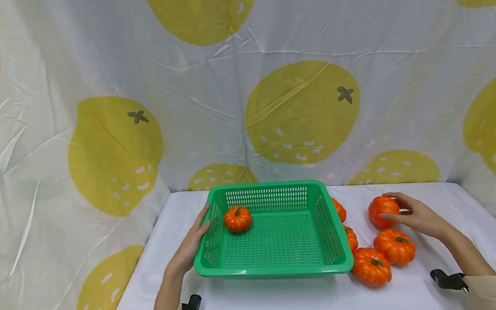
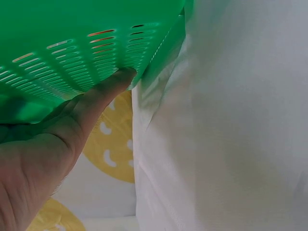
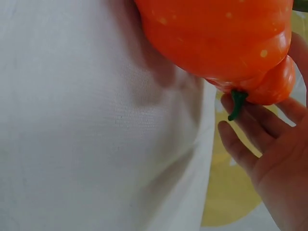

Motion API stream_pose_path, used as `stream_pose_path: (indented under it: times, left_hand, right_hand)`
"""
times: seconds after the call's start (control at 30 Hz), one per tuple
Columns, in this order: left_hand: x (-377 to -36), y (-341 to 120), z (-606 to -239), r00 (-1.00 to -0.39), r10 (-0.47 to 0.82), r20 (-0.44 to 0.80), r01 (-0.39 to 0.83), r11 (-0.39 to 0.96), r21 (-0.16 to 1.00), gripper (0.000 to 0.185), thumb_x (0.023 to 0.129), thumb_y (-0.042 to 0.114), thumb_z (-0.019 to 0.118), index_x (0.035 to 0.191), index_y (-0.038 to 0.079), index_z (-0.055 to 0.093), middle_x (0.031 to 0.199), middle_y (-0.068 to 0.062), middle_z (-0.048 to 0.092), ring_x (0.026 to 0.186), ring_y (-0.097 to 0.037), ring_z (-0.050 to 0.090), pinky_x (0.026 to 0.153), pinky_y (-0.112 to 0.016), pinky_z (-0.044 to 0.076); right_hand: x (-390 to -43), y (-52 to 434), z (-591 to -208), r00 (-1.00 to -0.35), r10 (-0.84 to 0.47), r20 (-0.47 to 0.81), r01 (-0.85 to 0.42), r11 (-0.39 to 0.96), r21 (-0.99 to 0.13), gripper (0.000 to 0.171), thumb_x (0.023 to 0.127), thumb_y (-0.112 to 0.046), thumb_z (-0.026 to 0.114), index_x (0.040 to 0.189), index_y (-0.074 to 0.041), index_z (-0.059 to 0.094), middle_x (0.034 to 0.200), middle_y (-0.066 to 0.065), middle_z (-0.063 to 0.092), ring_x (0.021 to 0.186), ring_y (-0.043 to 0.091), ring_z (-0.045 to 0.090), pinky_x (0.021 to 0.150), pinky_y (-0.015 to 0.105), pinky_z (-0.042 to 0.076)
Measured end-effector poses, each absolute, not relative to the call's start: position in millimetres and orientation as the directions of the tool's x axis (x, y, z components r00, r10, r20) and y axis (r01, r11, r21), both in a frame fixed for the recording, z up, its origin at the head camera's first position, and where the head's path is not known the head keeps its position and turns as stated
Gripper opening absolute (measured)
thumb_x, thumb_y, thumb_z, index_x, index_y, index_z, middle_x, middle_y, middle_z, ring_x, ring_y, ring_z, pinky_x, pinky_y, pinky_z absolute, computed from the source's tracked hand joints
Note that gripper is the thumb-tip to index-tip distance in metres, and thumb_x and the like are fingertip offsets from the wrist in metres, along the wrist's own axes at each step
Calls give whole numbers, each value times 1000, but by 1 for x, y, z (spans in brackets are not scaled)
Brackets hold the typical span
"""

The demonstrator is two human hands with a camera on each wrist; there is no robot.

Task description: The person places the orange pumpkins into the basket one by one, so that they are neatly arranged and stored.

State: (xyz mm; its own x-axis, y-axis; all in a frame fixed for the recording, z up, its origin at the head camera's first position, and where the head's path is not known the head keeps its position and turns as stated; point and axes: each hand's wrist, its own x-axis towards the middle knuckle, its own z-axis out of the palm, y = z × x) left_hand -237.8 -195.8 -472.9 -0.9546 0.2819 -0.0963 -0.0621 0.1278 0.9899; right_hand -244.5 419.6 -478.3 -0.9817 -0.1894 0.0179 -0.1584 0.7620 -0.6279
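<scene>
A green slotted basket (image 1: 280,270) stands mid-table with one small orange pumpkin (image 1: 238,219) in its back left corner. My left hand (image 1: 199,230) lies with straight fingers against the basket's left outer wall (image 2: 72,43); the left wrist view shows a finger of that hand (image 2: 86,110) pressed on the slots. To the right of the basket, my right hand (image 1: 400,208) grips another pumpkin (image 1: 382,210) from its right side, fingers curled over it. In the right wrist view this pumpkin (image 3: 216,33) fills the top, its green stem pointing at my right hand's fingers (image 3: 260,130).
Two more pumpkins (image 1: 395,246) (image 1: 371,266) sit on the white cloth (image 1: 287,304) near the basket's front right corner. Two others (image 1: 351,238) (image 1: 340,209) are partly hidden behind its right wall. A lemon-print curtain (image 1: 301,111) closes off the back and sides.
</scene>
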Motion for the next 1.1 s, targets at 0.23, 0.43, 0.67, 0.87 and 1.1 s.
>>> stream_pose_path:
  times: [0.23,0.43,0.67,0.87,1.1]
  left_hand:
    - [-237,-197,-472,-952,290,-94,-61,120,991,57,114,37,32,167,37,10,177,-5,-3,161,-35,1,125,-59,13]
    - [-236,-198,-473,-954,284,-99,-66,124,990,57,114,38,32,167,38,10,176,-6,-2,160,-36,7,123,-57,18]
    - [-237,-197,-473,-951,295,-94,-60,119,991,57,114,38,32,167,38,10,176,-6,-2,160,-36,7,123,-57,18]
    - [-238,-197,-473,-952,291,-94,-58,129,990,57,114,39,32,167,38,10,176,-5,-2,159,-36,9,122,-55,21]
    - [-237,-198,-472,-952,293,-92,-57,127,990,57,114,39,32,167,38,10,176,-6,-3,159,-36,8,122,-56,20]
  right_hand:
    - [-242,424,-472,-985,-163,53,-162,783,-600,70,98,-36,71,152,0,45,139,33,56,116,48,58,78,27,52]
    - [-242,427,-474,-990,-141,26,-131,814,-566,75,97,-40,71,156,-3,42,138,33,57,113,42,57,79,37,51]
    - [-240,428,-473,-971,-236,43,-215,777,-592,76,100,-31,69,161,-4,32,146,32,51,115,4,53,86,20,52]
    - [-240,425,-473,-970,-237,54,-222,777,-589,73,97,-35,72,157,-7,42,140,22,58,102,-25,36,85,17,50]
    - [-242,416,-479,-968,-244,63,-227,736,-637,71,95,-29,76,154,-5,44,147,28,52,121,24,60,81,19,52]
